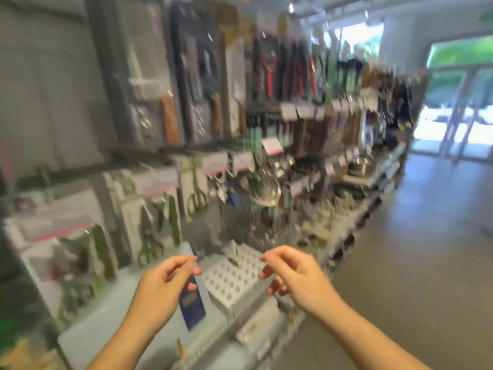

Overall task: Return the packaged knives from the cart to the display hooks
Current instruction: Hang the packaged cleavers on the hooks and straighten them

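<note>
The view is motion-blurred. Packaged knives [170,113] hang on display hooks at the upper left, and more dark packs [202,97] hang beside them. My left hand [162,287] and my right hand [296,276] are held out low in front of the shelving, fingers loosely curled and apart, with nothing visible in them. A blue label [192,305] shows just below my left fingers and seems to lie on a pale flat item on the bottom shelf. No cart is in view.
Packaged scissors [157,225] hang at the lower left. A white perforated block [234,279] sits on the shelf between my hands. Hanging utensils [266,188] fill the racks to the right. Grey floor [416,263] stretches to bright glass doors [453,113] at the far right.
</note>
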Action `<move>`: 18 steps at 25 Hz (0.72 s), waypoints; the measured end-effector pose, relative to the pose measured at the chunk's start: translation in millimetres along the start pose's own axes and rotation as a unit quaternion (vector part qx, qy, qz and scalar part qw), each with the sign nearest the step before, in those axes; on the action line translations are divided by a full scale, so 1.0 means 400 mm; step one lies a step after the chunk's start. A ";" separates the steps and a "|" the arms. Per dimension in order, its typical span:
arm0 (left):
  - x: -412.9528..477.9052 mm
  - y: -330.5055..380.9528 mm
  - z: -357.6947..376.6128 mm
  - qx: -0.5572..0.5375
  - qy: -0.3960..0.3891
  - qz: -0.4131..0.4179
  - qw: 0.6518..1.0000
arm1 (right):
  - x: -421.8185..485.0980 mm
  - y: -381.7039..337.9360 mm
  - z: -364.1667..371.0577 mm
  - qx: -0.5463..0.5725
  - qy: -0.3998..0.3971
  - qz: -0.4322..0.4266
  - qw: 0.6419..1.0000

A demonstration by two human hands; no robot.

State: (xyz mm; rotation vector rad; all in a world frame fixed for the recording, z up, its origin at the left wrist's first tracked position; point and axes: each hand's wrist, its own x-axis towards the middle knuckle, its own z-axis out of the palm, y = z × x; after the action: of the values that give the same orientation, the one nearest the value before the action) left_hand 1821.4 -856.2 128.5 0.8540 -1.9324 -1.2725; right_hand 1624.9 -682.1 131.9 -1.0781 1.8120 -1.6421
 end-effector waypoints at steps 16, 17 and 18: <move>-0.507 -0.219 1.137 0.134 -0.471 -0.295 0.820 | -1.050 0.711 -0.656 0.053 0.378 0.430 0.818; -0.511 -0.207 1.176 0.141 -0.492 -0.280 0.813 | -1.088 0.723 -0.676 0.058 0.403 0.440 0.800; -0.511 -0.195 1.220 0.148 -0.516 -0.264 0.801 | -1.125 0.735 -0.696 0.064 0.431 0.449 0.780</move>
State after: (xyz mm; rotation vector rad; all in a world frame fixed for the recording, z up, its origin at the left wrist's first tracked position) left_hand 1555.7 -470.3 -129.3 0.9960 -2.9280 -2.0964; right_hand 1601.6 -162.0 -177.2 0.7367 2.1146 -1.6099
